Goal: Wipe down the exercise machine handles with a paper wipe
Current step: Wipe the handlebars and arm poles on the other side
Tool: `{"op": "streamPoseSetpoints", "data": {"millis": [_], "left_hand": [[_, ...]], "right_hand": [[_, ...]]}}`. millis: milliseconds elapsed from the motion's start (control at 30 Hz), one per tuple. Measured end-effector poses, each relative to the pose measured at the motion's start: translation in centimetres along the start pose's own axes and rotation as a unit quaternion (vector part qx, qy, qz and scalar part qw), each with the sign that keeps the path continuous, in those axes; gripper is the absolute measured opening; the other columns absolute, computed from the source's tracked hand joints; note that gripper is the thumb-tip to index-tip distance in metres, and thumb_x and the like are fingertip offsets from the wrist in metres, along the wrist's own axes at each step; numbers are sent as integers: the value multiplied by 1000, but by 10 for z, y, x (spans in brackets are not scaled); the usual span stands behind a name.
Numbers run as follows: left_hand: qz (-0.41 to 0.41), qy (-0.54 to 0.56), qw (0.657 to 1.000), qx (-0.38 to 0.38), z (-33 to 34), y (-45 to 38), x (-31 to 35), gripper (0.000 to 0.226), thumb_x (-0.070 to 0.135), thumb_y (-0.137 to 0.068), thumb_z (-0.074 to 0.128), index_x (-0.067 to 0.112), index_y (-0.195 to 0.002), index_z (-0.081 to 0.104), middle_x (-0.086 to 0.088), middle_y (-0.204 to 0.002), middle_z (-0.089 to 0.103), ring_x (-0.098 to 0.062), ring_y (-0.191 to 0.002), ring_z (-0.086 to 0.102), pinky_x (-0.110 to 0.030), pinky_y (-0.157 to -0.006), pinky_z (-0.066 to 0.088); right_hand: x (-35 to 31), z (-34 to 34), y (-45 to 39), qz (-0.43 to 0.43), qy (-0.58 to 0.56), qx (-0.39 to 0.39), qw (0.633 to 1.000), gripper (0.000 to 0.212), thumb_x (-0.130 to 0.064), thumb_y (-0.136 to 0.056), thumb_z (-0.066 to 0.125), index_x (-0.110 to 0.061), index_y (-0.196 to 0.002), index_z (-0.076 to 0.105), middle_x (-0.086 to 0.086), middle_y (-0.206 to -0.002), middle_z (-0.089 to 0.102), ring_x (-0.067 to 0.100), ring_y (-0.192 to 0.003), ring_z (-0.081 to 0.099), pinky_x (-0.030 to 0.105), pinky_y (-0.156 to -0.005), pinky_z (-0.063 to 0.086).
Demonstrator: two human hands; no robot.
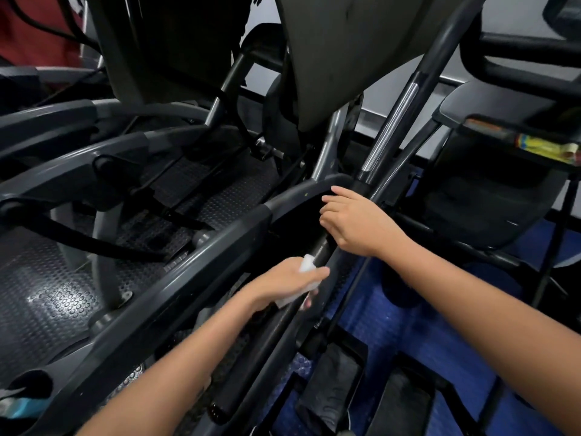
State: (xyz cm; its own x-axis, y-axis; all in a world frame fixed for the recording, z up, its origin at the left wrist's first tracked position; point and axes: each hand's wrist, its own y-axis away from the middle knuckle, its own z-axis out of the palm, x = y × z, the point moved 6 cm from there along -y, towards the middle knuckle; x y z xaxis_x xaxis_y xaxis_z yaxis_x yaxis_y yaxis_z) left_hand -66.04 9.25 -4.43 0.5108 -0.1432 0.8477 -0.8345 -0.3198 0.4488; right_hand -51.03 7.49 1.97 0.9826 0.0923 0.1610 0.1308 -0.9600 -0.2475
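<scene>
My left hand [287,283] has its fingers curled round the wipe [306,265] (white, folded) against the handle [320,250]; my right hand [352,220] grips the handle just above.

Two bare forearms come up from the bottom of the frame, no sleeves, no cuffs anywhere along them. The left hand [287,283] is bare: no glove, no ring visible, and no watch or band at its wrist. The right hand [355,221] is ungloved too, wrist plain (fingertips partly hidden, so nails can't be made out). The left fingers are blurred.
</scene>
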Motion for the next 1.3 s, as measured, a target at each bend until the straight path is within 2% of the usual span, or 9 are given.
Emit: {"op": "streamPoseSetpoints", "data": {"millis": [100, 267, 467, 600, 800, 900, 1000, 1167, 1300], "left_hand": [[-31, 220, 971, -84, 5, -7, -1, 34, 43, -100, 57, 9, -105, 59, -2, -78, 59, -17, -61, 54, -31, -64, 48], [-20, 176, 983, -56, 7, 4, -3, 32, 45, -99, 56, 14, -100, 60, -2, -77, 57, -15, -61, 53, -29, -66, 48], [-4, -134, 991, 23, 0, 52, -16, 44, 52, -95, 49, 16, -70, 58, -2, -65, 71, -17, -67, 66, -37, -82, 53], [-76, -327, 931, 141, 4, 94, -35, 43, 56, -94, 50, 16, -108, 48, -6, -105, 69, -29, -98, 67, -37, -79, 51], [-74, -433, 877, 196, 24, 126, -36, 31, 42, -102, 44, 17, -117, 34, -1, -109, 66, -21, -95, 69, -25, -64, 38], [-65, -314, 940, 114, 6, 89, -32, 36, 48, -97, 54, 14, -98, 43, -10, -105, 68, -27, -95, 67, -32, -72, 44], [-4, -71, 996, -53, 3, 54, -22, 52, 55, -97, 54, 7, -78, 60, -14, -74, 71, -23, -66, 63, -35, -73, 50], [-52, 213, 971, -90, 6, 14, -15, 26, 32, -100, 59, 7, -106, 59, -3, -79, 61, -15, -59, 56, -28, -60, 48], [-97, 394, 907, -112, 19, 7, -8, 18, 29, -102, 53, 12, -102, 58, 3, -77, 55, -5, -54, 50, -15, -51, 44]], "right_hand": [[-1, -1, -1, 3, 5, -2, 1000, 38, -29, -96, 41, -16, -93, 76, -6, -101, 74, 17, -123, 58, 35, -121, 20], [-18, 5, 4, 15, -43, -2, 999, 41, -33, -97, 38, -17, -93, 76, -8, -98, 74, 16, -121, 59, 34, -120, 18], [-37, 13, 19, 40, -100, 10, 994, 40, -34, -99, 36, -20, -96, 74, -11, -101, 73, 13, -123, 58, 34, -120, 21], [-44, 17, 24, 67, -141, 13, 988, 40, -36, -100, 35, -22, -100, 73, -13, -106, 72, 11, -126, 55, 33, -121, 19], [-46, 15, 25, 52, -145, -6, 988, 44, -39, -101, 32, -22, -104, 73, -15, -111, 71, 9, -130, 51, 30, -121, 17], [-41, 13, 18, 38, -95, -8, 995, 42, -37, -100, 34, -20, -97, 73, -12, -104, 72, 12, -129, 53, 32, -122, 15], [-31, 10, 10, 39, -54, 2, 998, 41, -33, -98, 36, -17, -93, 73, -8, -100, 73, 15, -125, 56, 33, -122, 14], [-18, 11, 3, 36, -40, -18, 998, 45, -35, -96, 33, -17, -95, 74, -9, -101, 73, 14, -125, 57, 33, -122, 16], [-20, 8, 5, 25, -50, -11, 998, 44, -37, -96, 35, -19, -93, 75, -11, -98, 73, 14, -123, 58, 32, -120, 17]]}}
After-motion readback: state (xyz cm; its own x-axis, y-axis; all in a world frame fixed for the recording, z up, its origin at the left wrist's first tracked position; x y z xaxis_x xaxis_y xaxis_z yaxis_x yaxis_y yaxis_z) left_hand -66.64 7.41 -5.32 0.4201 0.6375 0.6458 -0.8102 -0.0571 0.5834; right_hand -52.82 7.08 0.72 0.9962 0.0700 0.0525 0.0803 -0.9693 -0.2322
